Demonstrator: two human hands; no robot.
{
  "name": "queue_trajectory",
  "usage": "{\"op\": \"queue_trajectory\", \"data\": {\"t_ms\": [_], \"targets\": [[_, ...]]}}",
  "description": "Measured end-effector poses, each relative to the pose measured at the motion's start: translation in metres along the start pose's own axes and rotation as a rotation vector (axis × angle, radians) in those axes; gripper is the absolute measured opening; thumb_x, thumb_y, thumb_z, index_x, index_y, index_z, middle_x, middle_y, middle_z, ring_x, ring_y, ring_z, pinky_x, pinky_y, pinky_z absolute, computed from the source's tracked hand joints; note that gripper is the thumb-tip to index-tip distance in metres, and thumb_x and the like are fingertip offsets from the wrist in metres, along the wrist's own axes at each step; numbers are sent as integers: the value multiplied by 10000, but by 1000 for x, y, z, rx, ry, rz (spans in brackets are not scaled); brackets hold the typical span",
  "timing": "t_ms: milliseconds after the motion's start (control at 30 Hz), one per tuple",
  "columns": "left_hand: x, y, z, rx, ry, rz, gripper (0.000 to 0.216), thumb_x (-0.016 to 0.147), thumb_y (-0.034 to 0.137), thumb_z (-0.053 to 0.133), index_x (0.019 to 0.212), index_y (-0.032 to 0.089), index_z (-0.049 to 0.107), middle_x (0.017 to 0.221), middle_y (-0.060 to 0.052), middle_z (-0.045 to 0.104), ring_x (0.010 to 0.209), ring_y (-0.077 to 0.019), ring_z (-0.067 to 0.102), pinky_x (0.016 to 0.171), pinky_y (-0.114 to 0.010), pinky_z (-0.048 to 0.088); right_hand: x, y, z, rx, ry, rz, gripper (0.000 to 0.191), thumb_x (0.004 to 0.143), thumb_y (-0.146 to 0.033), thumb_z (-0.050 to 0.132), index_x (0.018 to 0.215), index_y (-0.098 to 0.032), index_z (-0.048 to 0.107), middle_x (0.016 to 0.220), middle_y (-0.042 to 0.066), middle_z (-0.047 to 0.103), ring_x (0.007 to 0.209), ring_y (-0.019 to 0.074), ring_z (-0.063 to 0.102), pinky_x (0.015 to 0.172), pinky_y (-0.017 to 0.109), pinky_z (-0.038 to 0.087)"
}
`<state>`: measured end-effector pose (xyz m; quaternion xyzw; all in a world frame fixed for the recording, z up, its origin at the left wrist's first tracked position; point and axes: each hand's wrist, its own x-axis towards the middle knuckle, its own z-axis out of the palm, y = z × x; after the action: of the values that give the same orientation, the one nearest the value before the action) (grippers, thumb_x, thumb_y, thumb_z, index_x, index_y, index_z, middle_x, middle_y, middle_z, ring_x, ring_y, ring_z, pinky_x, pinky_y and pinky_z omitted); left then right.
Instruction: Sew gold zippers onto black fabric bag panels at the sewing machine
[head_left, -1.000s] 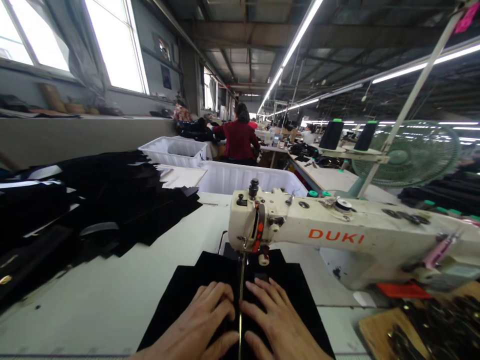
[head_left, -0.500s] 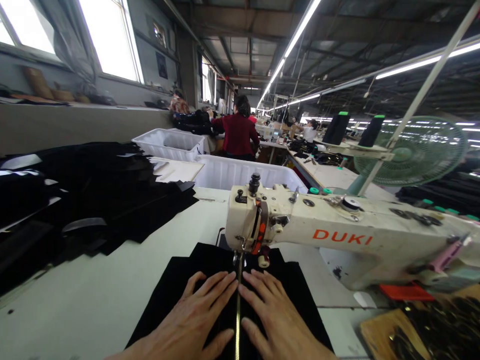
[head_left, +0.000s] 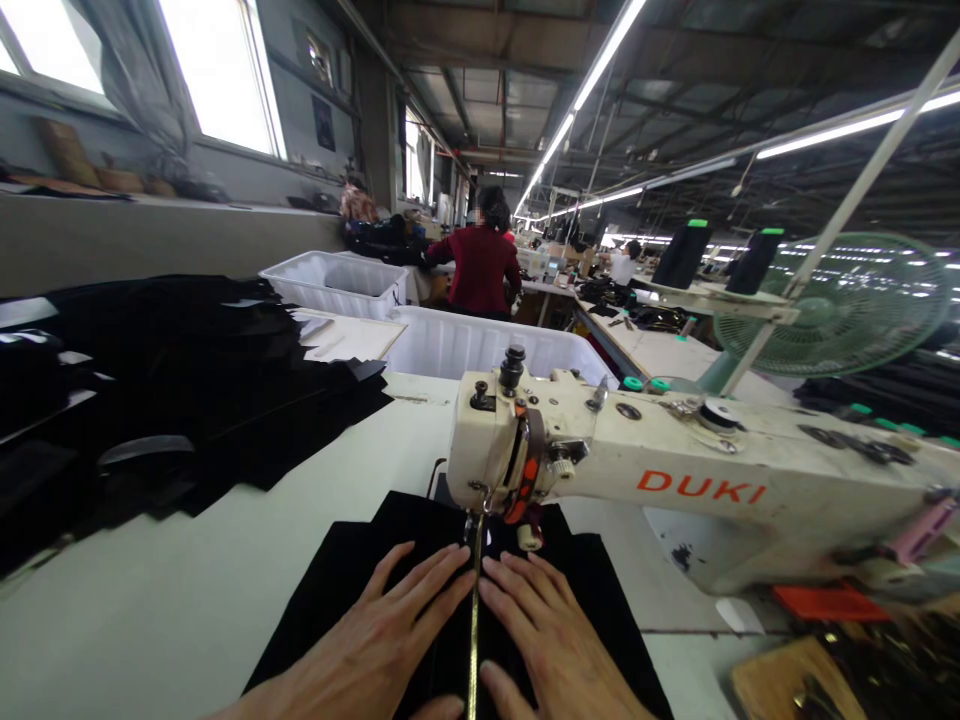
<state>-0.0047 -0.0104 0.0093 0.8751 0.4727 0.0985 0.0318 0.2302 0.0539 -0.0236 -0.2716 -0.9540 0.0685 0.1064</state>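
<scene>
My left hand (head_left: 375, 640) and my right hand (head_left: 551, 640) lie flat, fingers spread, on a piece of black fabric (head_left: 341, 590) at the table's near edge. Between them runs a thin gold zipper strip (head_left: 472, 640), leading up to the needle of a cream DUKI sewing machine (head_left: 675, 480). The fingertips of both hands sit just in front of the presser foot. Neither hand grips anything; both press the cloth down.
A heap of black fabric pieces (head_left: 150, 390) covers the table's left side. White plastic bins (head_left: 480, 350) stand behind the machine. A green fan (head_left: 840, 310) and thread cones (head_left: 682, 255) are at the right. A person in a red top (head_left: 480, 265) sits at a bench ahead.
Both hands have slid forward a little with the fabric, towards the needle. The view has shifted slightly.
</scene>
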Motion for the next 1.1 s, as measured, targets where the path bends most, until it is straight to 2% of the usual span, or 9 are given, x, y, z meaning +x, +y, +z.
{"op": "queue_trajectory", "data": {"t_ms": [100, 333, 467, 667, 867, 1100], "targets": [[1, 1, -3, 80, 47, 18, 664, 867, 459, 622, 1416, 133, 439, 1445, -150, 451, 1308, -339, 459, 1051, -552, 390, 0, 2, 1, -7, -14, 1, 645, 827, -271, 583, 1445, -234, 402, 1486, 14, 403, 1354, 241, 395, 1131, 468, 330], [1, 4, -6, 147, 97, 69, 676, 872, 463, 617, 1408, 92, 435, 1426, -156, 475, 1290, -331, 484, 1057, -525, 399, 1, 3, 5, -15, -23, 3, 655, 831, -288, 587, 1454, -246, 390, 1514, 1, 335, 1369, 249, 373, 1129, 475, 330], [3, -2, -1, 91, 96, 55, 684, 890, 482, 588, 1437, 117, 398, 1449, -146, 451, 1326, -324, 441, 1082, -542, 359, 4, 2, 3, -39, 14, -19, 643, 822, -277, 596, 1437, -216, 420, 1492, 20, 373, 1350, 255, 404, 1112, 473, 361], [13, -15, 12, -60, 38, 5, 772, 880, 397, 595, 1522, 192, 216, 1526, -111, 344, 1397, -311, 320, 1093, -599, 297, 9, 8, 1, -86, 125, 17, 613, 870, -246, 565, 1455, -223, 382, 1481, 44, 403, 1347, 253, 409, 1095, 518, 373], [11, -18, 17, -135, 35, -52, 779, 866, 401, 617, 1523, 248, 228, 1546, -111, 310, 1408, -351, 271, 1105, -611, 269, 10, 13, 0, -117, 56, -20, 649, 881, -239, 563, 1482, -198, 325, 1506, 62, 358, 1363, 270, 381, 1098, 539, 360], [13, -23, 27, -176, 18, -47, 803, 866, 411, 614, 1531, 260, 191, 1564, -104, 278, 1429, -309, 247, 1150, -586, 182, 12, 11, -8, -93, 1, 3, 632, 925, -272, 515, 1505, -233, 267, 1536, 34, 307, 1393, 243, 330, 1135, 533, 303]]}}
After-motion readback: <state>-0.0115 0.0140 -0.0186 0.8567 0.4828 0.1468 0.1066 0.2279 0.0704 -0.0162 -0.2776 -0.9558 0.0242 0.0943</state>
